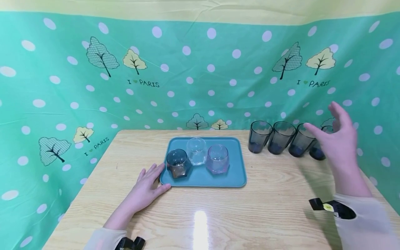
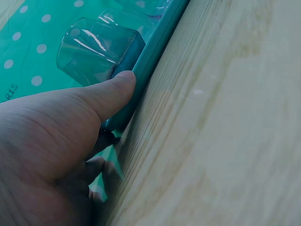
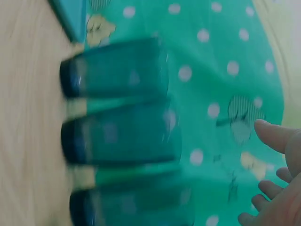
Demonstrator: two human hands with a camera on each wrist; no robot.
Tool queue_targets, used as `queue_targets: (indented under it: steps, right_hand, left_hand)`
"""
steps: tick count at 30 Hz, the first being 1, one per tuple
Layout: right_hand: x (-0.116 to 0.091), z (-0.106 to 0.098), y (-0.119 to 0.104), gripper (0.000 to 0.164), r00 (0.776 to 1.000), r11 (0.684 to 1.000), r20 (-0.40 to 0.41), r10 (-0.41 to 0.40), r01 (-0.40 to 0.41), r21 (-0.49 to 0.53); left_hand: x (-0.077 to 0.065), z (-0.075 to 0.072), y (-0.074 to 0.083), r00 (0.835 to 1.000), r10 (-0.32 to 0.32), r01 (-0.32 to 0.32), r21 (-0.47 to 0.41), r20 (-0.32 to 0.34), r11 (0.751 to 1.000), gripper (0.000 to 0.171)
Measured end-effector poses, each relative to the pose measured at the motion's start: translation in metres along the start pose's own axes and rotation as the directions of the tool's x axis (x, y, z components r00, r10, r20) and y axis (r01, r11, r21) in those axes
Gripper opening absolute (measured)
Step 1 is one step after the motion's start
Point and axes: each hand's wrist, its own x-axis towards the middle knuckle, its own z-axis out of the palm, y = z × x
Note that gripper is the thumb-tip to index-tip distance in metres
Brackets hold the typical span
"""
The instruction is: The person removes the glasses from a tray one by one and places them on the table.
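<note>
My left hand [image 1: 147,189] rests at the near left corner of a blue tray [image 1: 203,183], its fingers along the left side. In the left wrist view its thumb [image 2: 115,92] touches the tray rim. On the tray stand a dark grey glass [image 1: 178,163], a clear glass [image 1: 197,151] and a pale purple glass [image 1: 217,159]. My right hand [image 1: 340,142] is raised beside a row of several tall dark tumblers [image 1: 282,139], thumb and fingers spread apart with nothing between them. It partly covers the rightmost tumbler [image 1: 317,151].
The tumblers stand upright near the back right of the wooden table [image 1: 250,215]. Behind the table hangs a green dotted cloth [image 1: 175,86] with trees on it, which also runs along the left and right sides.
</note>
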Motion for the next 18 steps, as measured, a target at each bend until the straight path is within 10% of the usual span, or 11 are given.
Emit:
queue_targets:
  steps: [18]
  right_hand:
    - [-0.035,0.098,-0.054,0.102,0.948,0.978,0.264,-0.179,0.143,0.149]
  left_hand:
    - [0.001,0.004,-0.006,1.000,-0.016,0.016,-0.005,0.011,1.000,0.088]
